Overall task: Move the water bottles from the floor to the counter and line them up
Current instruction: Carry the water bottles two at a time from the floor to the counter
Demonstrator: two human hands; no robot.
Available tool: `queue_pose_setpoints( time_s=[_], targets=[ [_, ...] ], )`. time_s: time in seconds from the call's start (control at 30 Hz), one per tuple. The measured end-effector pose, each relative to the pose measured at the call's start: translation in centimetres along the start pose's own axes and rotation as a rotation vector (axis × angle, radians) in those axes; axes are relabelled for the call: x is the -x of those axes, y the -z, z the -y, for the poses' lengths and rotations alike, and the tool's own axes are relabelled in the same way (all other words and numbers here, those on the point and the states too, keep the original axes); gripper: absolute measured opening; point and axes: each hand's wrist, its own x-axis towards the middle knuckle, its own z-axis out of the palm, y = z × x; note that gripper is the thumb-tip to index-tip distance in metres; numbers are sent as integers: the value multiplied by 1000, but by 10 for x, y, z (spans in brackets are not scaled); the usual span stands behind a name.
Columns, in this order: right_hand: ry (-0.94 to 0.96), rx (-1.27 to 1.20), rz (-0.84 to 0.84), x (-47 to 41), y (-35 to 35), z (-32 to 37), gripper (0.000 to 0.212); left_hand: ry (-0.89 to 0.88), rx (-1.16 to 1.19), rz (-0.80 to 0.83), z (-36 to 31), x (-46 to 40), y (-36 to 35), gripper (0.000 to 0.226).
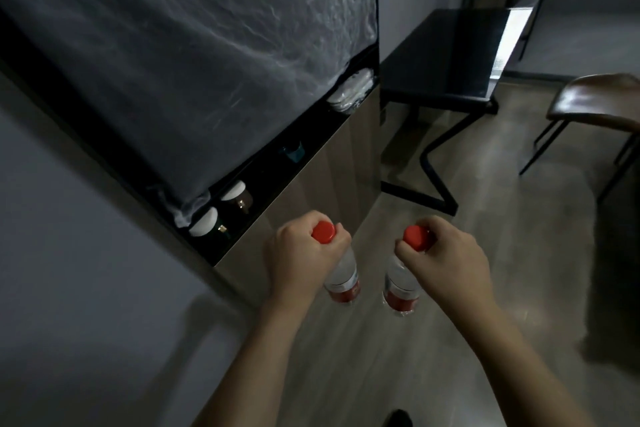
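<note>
Beneath each hand (299, 253) (446, 253) hangs a bottle (343, 279) (401, 291), gripped by its cap.

Both bare forearms reach forward and down, side by side. The left hand (300, 255) and the right hand (446, 258) each curl knuckles-up around a bottle top.

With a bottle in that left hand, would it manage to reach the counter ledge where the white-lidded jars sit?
Probably yes: the left hand holds its bottle by the red cap right beside the counter, with nothing between. The white-lidded jars occupy the near end; farther along looks freer.
</note>
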Motion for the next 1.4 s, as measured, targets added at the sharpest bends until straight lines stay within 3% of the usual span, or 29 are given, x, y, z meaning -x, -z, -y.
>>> queue_pose_setpoints(
  time_s=[0.47,0.9,1.4],
  targets=[
    [-145,23,-149,-206,42,-67,21,-64,37,45,-99,-176,-143,25],
    [-57,28,-163,-412,110,-170,21,-99,85,42,-228,-305,-290,23],
    [-133,66,-182,-648,122,-274,21,-147,172,222,-325,-472,-463,21]
  ],
)
